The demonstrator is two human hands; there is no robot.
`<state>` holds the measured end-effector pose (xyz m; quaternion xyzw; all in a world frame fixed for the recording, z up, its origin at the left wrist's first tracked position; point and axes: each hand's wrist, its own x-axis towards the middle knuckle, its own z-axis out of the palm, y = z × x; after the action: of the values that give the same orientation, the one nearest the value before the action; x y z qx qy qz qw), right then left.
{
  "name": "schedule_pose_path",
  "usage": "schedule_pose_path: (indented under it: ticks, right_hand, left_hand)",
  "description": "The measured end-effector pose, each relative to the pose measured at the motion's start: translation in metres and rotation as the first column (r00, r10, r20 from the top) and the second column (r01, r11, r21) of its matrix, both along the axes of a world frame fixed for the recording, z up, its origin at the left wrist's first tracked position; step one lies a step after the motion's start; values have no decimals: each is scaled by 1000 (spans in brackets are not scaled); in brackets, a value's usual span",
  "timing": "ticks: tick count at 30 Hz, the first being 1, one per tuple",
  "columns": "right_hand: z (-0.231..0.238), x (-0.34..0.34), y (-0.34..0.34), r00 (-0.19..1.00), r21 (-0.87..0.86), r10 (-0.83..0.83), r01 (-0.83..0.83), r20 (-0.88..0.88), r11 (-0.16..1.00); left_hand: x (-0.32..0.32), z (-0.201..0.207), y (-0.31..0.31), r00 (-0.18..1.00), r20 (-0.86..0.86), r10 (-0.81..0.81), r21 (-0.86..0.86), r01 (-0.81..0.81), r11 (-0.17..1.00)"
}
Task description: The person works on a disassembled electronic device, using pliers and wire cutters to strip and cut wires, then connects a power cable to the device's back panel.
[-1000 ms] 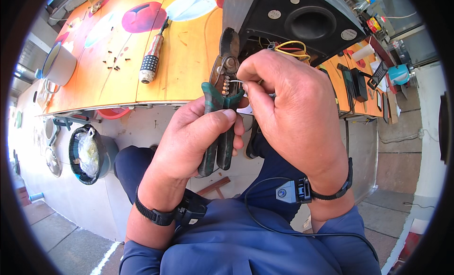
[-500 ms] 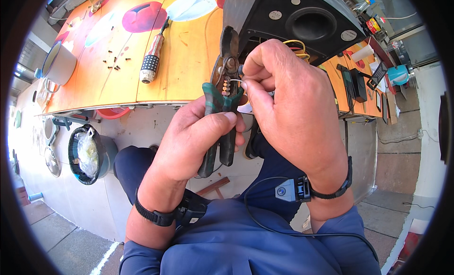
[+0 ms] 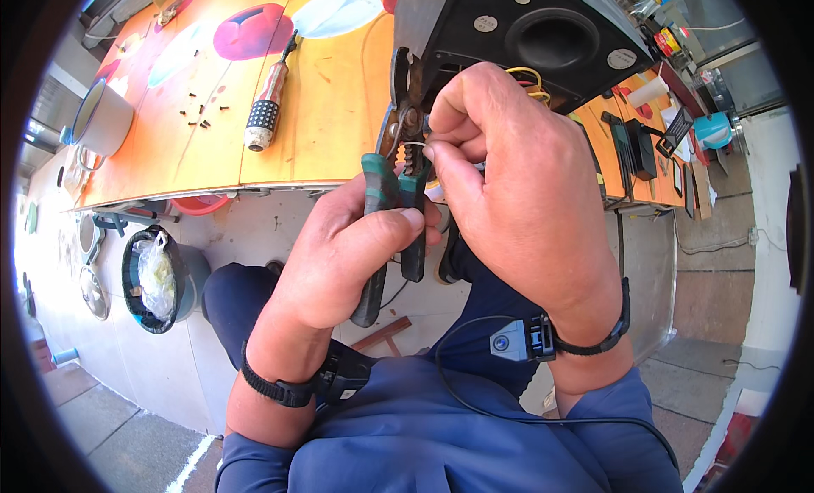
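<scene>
Wrapped around the green-and-black handles of a wire stripper [image 3: 387,188] is my left hand [image 3: 335,251], thumb lying across the grip. The tool stands nearly upright at the table's front edge, its handles spread apart. A thin pale wire [image 3: 414,144] lies across the notched part of the jaws. My right hand [image 3: 530,179] pinches that wire between thumb and forefinger, right beside the tool. Most of the wire is hidden behind the right hand. Behind the hands stands a black speaker box [image 3: 551,44] with a round port, and yellow wires [image 3: 532,79] show near it.
On the orange table [image 3: 339,94] lie a screwdriver [image 3: 270,99] with a patterned handle and several small dark screws [image 3: 202,111]. A white enamel mug [image 3: 110,120] stands at the left. Below is a lined bucket [image 3: 193,268]. Black parts [image 3: 623,150] lie at the right.
The wire stripper's handles have spread further apart and it has tilted slightly. Both hands have shifted a little left, the right hand still pinching the wire at the jaws.
</scene>
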<state>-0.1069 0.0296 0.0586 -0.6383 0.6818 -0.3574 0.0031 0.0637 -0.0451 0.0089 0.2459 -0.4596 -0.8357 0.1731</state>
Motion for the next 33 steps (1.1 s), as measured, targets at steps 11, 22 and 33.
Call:
schedule_pose_path:
  ticks: [11, 22, 33]
  right_hand:
    - [-1, 0, -1, 1000, 1, -19, 19, 6, 1000]
    - [0, -3, 2, 998, 29, -26, 25, 59, 999]
    - [2, -5, 3, 996, 71, -43, 38, 77, 997]
  left_hand:
    - [-12, -8, 12, 994, 55, 92, -169, -82, 982]
    - [-27, -20, 24, 923, 100, 373, -679, -210, 703]
    - [-32, -29, 24, 887, 45, 459, -863, -197, 465]
